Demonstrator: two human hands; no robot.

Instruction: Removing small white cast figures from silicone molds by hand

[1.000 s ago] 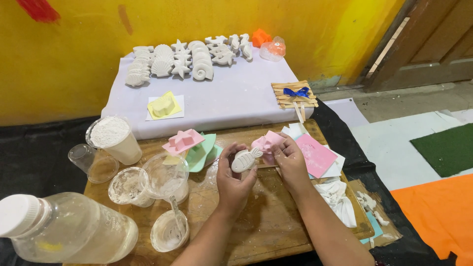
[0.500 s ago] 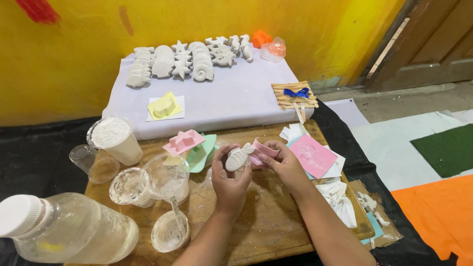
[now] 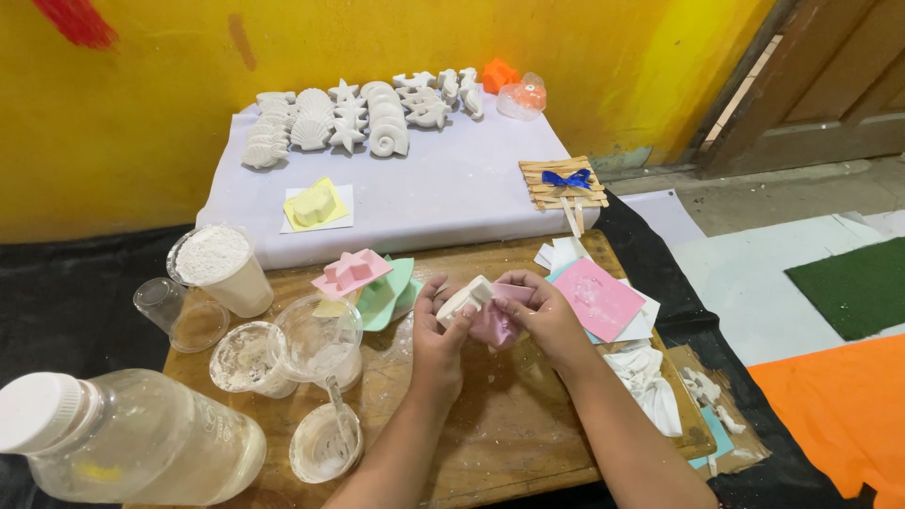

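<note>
Frame centre: white cast gripped by left hand, pink mould peeled back by right hand. Nearly demoulded; finished shell casts laid out upper left.

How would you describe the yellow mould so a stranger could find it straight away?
Look at the pale purple board by the yellow wall. In front of the row of white plaster shapes, the yellow mould sits alone on a white paper square, the only yellow piece there.
</note>
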